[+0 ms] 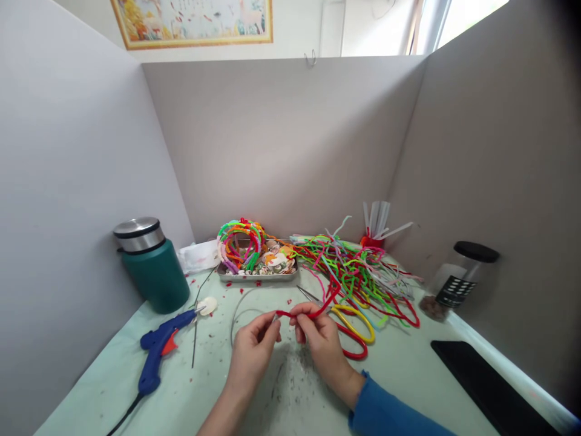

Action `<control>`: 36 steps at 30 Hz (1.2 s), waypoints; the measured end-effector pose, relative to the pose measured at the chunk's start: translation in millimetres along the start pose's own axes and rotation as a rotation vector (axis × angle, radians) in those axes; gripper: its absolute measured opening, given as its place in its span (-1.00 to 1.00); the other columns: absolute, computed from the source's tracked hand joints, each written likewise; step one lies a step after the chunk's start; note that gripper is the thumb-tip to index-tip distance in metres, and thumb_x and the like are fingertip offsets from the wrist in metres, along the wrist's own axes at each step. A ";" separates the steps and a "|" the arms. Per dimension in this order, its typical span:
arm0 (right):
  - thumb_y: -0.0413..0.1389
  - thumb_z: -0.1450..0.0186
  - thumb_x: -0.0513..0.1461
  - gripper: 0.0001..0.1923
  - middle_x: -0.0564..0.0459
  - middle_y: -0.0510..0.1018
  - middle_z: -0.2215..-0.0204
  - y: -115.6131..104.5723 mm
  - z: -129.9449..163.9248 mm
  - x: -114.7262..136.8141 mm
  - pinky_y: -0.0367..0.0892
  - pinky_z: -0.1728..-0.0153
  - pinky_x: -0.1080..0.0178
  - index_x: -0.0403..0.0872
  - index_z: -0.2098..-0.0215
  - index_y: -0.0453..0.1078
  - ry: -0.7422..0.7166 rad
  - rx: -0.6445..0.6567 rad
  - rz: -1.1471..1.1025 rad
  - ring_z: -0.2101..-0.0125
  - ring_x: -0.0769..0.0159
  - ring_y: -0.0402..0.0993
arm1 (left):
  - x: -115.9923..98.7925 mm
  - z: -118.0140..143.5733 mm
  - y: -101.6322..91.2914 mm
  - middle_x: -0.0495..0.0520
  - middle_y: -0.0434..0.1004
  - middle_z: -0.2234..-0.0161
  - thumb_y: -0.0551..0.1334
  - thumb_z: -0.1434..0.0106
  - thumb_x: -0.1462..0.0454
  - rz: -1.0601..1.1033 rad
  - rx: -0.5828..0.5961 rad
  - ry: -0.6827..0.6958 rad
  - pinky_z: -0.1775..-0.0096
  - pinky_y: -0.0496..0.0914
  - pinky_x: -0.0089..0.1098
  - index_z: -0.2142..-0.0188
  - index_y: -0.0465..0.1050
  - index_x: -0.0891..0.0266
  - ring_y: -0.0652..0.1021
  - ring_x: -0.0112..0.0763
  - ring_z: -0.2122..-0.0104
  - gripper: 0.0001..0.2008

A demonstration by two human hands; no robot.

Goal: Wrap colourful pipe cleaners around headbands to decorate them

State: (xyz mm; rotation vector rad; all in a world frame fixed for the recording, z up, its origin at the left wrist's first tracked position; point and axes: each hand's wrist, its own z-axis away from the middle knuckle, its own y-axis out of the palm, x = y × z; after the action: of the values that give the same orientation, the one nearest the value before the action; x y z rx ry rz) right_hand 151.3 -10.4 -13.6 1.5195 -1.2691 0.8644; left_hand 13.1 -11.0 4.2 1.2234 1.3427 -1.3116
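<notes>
A red pipe cleaner (327, 301) stretches between my two hands over the middle of the table. My left hand (254, 348) is closed, its thumb and forefinger pinching the pipe cleaner's end. Part of a thin grey wire loop (234, 321) curves out behind that hand; whether the fingers also grip it is hidden. With closed fingertips, my right hand (318, 339) holds the pipe cleaner a little farther along, and its free length rises toward the back right. Scissors (374, 336) with yellow and red handles lie just right of my right hand, partly under the pipe cleaner.
At left are a blue glue gun (157, 357), a thin dark rod (195, 339) and a green bottle (157, 272). Behind sit a metal tray (258, 278) with coloured rings and a pipe cleaner pile (358, 266). A jar (458, 281) and black slab (481, 378) lie right.
</notes>
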 end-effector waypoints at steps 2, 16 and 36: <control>0.02 -0.22 -0.25 -0.90 0.14 0.39 0.55 0.0 -0.2 0.5 0.14 0.61 0.40 -0.10 0.33 0.34 0.009 -0.022 -0.010 0.63 0.49 0.22 | -0.1 0.6 0.4 -0.06 0.33 0.59 0.20 -0.09 0.05 -0.017 0.002 -0.007 0.65 0.05 -0.54 0.22 0.49 0.32 0.19 -0.60 0.69 -0.60; 0.01 -0.23 -0.25 -0.89 0.13 0.39 0.55 0.0 3.5 -0.5 0.14 0.60 0.40 -0.11 0.33 0.35 -0.025 0.030 0.146 0.63 0.48 0.22 | -9.2 5.4 1.7 -0.10 0.21 0.68 0.14 -0.15 0.01 -0.111 -0.033 0.042 0.62 0.06 -0.53 0.55 0.41 0.28 0.17 -0.58 0.68 -0.62; 0.10 -0.19 -0.18 -0.85 0.21 0.31 0.67 -4.4 -9.2 1.3 0.09 0.64 0.42 -0.11 0.47 0.31 0.069 0.045 0.069 0.68 0.51 0.16 | -14.8 12.7 -0.8 -0.05 0.28 0.64 0.10 -0.20 0.08 -0.409 0.118 0.216 0.50 0.13 -0.49 0.53 0.50 0.28 0.28 -0.49 0.59 -0.63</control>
State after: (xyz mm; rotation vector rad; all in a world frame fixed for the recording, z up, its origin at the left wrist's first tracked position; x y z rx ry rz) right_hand 156.3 -2.0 -10.5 1.4763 -1.2653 0.9877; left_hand 13.8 -24.7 18.1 1.2382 1.7592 -1.5935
